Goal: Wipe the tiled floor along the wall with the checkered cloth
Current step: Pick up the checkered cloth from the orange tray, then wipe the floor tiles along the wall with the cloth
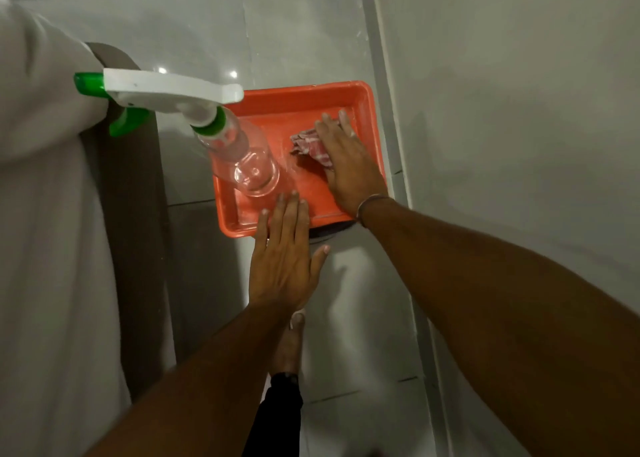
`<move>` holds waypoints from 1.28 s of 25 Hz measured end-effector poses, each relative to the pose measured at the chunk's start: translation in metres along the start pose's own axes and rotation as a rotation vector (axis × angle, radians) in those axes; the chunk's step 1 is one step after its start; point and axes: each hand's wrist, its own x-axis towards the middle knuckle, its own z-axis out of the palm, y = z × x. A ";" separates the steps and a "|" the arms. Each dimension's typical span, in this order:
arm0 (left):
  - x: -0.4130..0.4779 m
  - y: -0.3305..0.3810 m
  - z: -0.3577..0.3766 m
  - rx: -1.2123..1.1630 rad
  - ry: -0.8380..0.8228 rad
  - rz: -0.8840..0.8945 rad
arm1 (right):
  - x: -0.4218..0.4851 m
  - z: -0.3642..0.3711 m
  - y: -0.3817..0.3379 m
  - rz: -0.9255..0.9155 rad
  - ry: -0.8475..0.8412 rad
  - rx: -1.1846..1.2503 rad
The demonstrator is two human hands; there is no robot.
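Note:
The checkered red-and-white cloth (309,145) lies crumpled in an orange plastic tray (301,103) on the tiled floor (363,293) beside the wall (502,110). My right hand (346,162) lies flat on the cloth's right side, fingers extended, covering part of it. My left hand (282,259) hovers with fingers spread over the tray's near edge, holding nothing. A clear spray bottle (242,155) with a white and green trigger head stands in the tray's left half.
A white draped sheet (45,214) over brown furniture (138,196) fills the left side. A bare foot (289,345) and a black trouser leg (277,415) stand on the tiles below my left hand. A pale skirting strip (388,85) runs along the wall.

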 end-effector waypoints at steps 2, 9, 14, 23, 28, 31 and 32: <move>-0.019 0.011 -0.006 0.028 -0.012 0.011 | -0.031 -0.019 -0.015 0.007 0.107 0.084; -0.151 0.064 0.023 0.123 -0.074 0.008 | -0.238 -0.027 -0.034 0.072 0.100 0.237; -0.224 0.095 0.091 0.130 -0.138 -0.043 | -0.358 0.037 0.024 0.189 -0.064 0.189; -0.193 0.093 0.267 0.088 -0.143 0.063 | -0.368 0.195 0.168 0.225 -0.104 -0.060; -0.185 0.054 0.364 0.026 -0.175 0.012 | -0.380 0.291 0.210 0.188 -0.157 -0.234; -0.193 0.043 0.388 0.030 -0.068 0.021 | -0.374 0.308 0.217 0.190 -0.034 -0.222; -0.191 0.041 0.391 0.031 -0.050 0.036 | -0.360 0.307 0.221 0.181 -0.006 -0.232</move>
